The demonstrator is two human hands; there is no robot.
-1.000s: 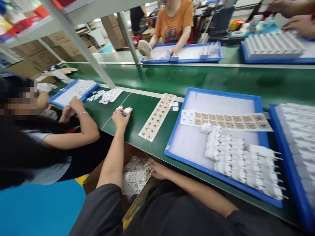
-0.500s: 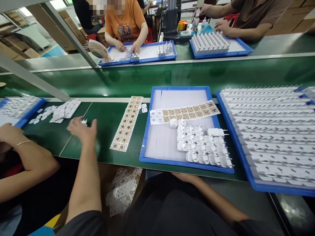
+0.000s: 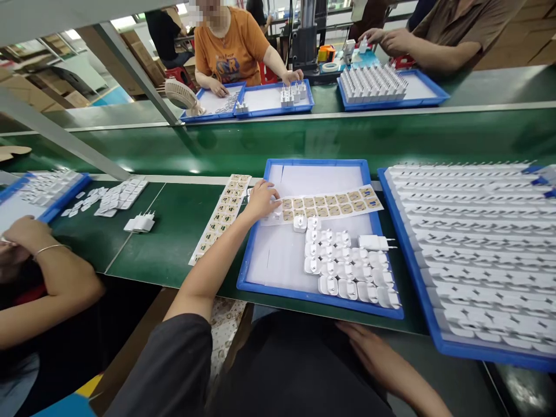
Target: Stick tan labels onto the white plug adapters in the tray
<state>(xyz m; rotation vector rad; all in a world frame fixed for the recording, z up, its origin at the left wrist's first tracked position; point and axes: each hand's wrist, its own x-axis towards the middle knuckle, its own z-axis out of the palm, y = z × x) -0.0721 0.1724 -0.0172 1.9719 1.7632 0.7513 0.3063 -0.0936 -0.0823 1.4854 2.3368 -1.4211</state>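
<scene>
My left hand reaches over the left rim of the blue tray, fingers curled onto the left end of a sheet of gold stickers. What it pinches, if anything, is hidden. Several white charger plugs lie in rows in the tray below the sheet. My right hand rests flat on my dark lap below the table edge, fingers stretched out and holding nothing. Two white plugs lie on the green table to the left.
A long sticker strip lies left of the tray. A second blue tray full of white plugs sits at the right. A co-worker's arm is at the left beside loose white parts. Across the conveyor other people work at blue trays.
My left hand has left the two plugs on the table at the left and moved right to the sticker sheet in the tray. My right hand stays on my lap.
</scene>
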